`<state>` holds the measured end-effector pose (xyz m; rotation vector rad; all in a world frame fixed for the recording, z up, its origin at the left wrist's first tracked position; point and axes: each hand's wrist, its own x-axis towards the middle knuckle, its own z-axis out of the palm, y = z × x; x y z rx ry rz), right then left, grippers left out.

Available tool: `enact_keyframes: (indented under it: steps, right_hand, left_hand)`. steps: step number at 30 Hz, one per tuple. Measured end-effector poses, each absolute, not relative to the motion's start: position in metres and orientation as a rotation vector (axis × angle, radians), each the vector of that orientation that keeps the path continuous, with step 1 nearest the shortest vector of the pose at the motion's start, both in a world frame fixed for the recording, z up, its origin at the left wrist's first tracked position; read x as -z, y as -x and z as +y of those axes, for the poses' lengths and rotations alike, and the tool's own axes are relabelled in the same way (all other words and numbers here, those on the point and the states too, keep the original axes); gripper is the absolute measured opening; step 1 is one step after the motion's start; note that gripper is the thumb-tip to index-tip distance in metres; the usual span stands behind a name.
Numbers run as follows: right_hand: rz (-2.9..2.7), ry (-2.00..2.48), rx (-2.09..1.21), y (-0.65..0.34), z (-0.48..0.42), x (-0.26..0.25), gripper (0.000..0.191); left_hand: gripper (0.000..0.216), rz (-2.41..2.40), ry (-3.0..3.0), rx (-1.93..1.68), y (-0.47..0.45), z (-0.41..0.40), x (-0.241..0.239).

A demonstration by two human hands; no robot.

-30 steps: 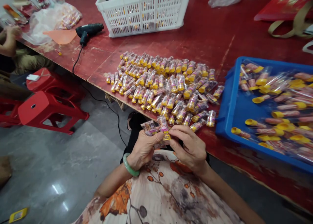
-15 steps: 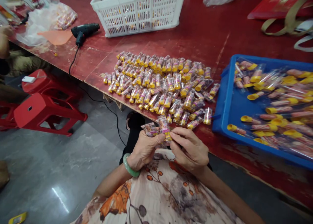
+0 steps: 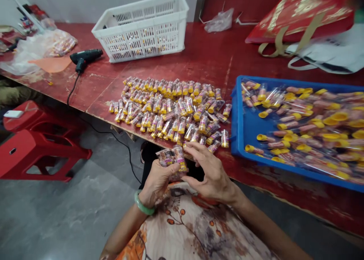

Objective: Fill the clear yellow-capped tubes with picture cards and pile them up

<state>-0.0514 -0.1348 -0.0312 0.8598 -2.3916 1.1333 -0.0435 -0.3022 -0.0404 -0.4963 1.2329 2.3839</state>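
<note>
My left hand (image 3: 157,182), with a green bangle on the wrist, grips a small stack of printed labels (image 3: 165,156) and a little labelled tube (image 3: 180,158) in front of my lap. My right hand (image 3: 209,173) pinches the same tube from the right with thumb and fingertips. Just beyond my hands, a big pile of small yellow-capped tubes (image 3: 170,108) lies on the red table (image 3: 199,59). At the right stands a blue tray (image 3: 244,125) holding several clear tubes with yellow caps.
A white slatted crate (image 3: 143,27) stands at the back of the table, with a black heat gun (image 3: 83,57) and its cord to its left. Red and white bags (image 3: 307,28) lie at the back right. Red stools (image 3: 34,146) stand on the grey floor at the left.
The view has tilted up and shifted right, showing more of the far table. My hands stay together on the tube and labels, with the right fingers spread a little wider.
</note>
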Motion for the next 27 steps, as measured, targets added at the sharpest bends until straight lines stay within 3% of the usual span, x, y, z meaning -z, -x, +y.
enact_keyframes:
  steps: [3, 16, 23, 27]
  right_hand:
    - [-2.52, -0.982, -1.042, 0.055, -0.127, 0.03, 0.075]
    - [-2.51, -1.08, -1.032, 0.098, -0.138, 0.012, 0.065]
    - [-2.491, -1.181, -0.94, 0.211, -0.167, -0.005, 0.057]
    - [-2.736, -0.954, -0.709, 0.29, -0.222, -0.01, 0.065]
  left_hand:
    - [0.036, 1.275, 0.398, -2.292, 0.046, -0.304, 0.045]
    - [0.043, 1.089, 0.367, -2.379, 0.069, -0.315, 0.037]
    - [0.04, 1.028, 0.556, -2.425, 0.069, -0.346, 0.049]
    - [0.037, 1.01, 0.667, -2.447, 0.066, -0.354, 0.049]
